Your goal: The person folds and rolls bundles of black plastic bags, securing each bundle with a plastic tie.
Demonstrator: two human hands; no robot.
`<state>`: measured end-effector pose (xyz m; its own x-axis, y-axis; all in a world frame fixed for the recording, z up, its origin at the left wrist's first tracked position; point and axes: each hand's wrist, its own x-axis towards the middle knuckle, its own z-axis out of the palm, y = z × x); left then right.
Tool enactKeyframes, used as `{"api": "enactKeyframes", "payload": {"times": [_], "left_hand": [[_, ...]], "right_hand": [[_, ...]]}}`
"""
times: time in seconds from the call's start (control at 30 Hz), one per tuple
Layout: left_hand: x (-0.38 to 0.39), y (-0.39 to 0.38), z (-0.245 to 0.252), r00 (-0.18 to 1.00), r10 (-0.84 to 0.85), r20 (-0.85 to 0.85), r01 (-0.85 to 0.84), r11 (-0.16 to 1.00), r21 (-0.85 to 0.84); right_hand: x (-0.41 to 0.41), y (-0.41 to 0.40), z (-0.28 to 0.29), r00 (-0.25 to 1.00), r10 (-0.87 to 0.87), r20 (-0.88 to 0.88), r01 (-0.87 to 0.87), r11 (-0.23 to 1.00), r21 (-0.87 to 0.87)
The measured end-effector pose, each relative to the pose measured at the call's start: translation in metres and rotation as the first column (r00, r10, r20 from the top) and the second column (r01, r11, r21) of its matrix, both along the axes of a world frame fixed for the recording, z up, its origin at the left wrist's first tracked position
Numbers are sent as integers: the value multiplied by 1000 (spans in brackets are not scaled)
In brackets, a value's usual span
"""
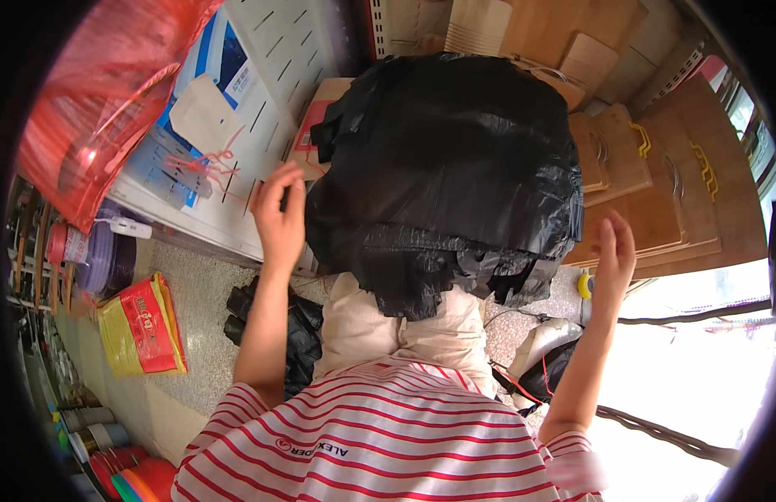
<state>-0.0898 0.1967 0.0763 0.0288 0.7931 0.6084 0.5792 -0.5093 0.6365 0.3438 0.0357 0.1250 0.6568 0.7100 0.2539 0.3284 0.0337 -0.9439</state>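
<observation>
A thick stack of flat black plastic bags (451,157) lies in front of me, its ragged near edge hanging over my knees. My left hand (280,210) is raised beside the stack's left edge, fingers loosely bent and holding nothing. On the other side, my right hand (615,251) hovers just off the stack's right edge, also with nothing in it. Under the far left corner of the stack, part of a cardboard box with a red label (314,122) shows. What supports the rest of the stack is hidden.
Wooden cutting boards (651,207), some with yellow handles, lean at right. A white metal shelf (237,169) at left bears blue packaging, a beige piece (206,116) and red plastic string (203,164). A red plastic bag (112,94) hangs above. A yellow-red package (143,329) lies on the floor.
</observation>
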Motion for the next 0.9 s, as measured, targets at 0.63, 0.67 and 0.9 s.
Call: {"api": "enactKeyframes", "payload": {"times": [0.63, 0.67, 0.9], "left_hand": [[32, -15, 12, 739, -211, -640, 300, 953, 32], [33, -13, 17, 706, -202, -679, 310, 950, 41], [43, -18, 51, 629, -256, -734, 395, 918, 19]], "right_hand": [[-20, 22, 3, 975, 218, -30, -205, 851, -483], [-23, 21, 12, 976, 213, -35, -204, 853, -480], [3, 36, 25, 993, 116, -12, -115, 958, -262]]}}
